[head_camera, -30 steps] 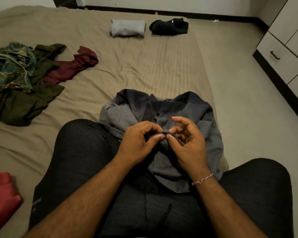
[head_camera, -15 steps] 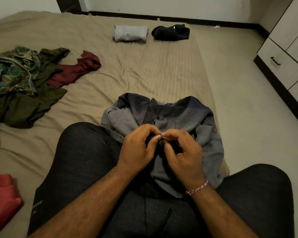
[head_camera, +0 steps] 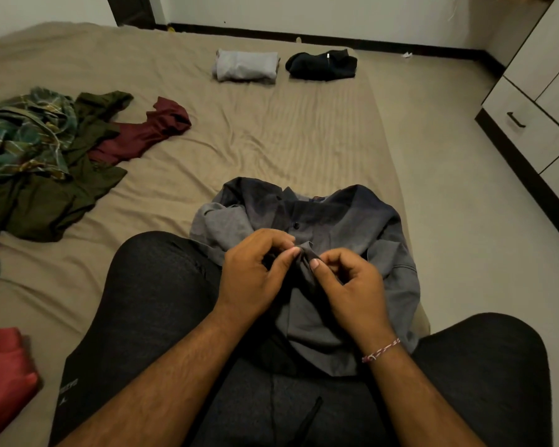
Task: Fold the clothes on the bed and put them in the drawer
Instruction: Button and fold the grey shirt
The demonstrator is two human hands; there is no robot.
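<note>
Both your left hand (head_camera: 255, 272) and right hand (head_camera: 349, 285) pinch the grey shirt (head_camera: 336, 221) on your lap, near. Two folded bundles (head_camera: 246, 66) lie far; the pile (head_camera: 46, 156) left and drawer (head_camera: 526, 130) right remain.

Both forearms reach forward from the bottom of the view and converge over the lap, bare to the wrists. The left hand (head_camera: 255, 279) is turned palm inward, its fingers curled, the thumb tip pressed against the curled forefinger in a pinch. The right hand (head_camera: 352, 285) faces it, just beside it, fingers likewise curled and the thumb tip pointing toward the left thumb; the two thumb tips sit close together with a small fold of cloth pinched between them. A thin red and white thread bracelet (head_camera: 381, 350) circles the right wrist. Both knees are bent and spread to either side of the arms.
</note>
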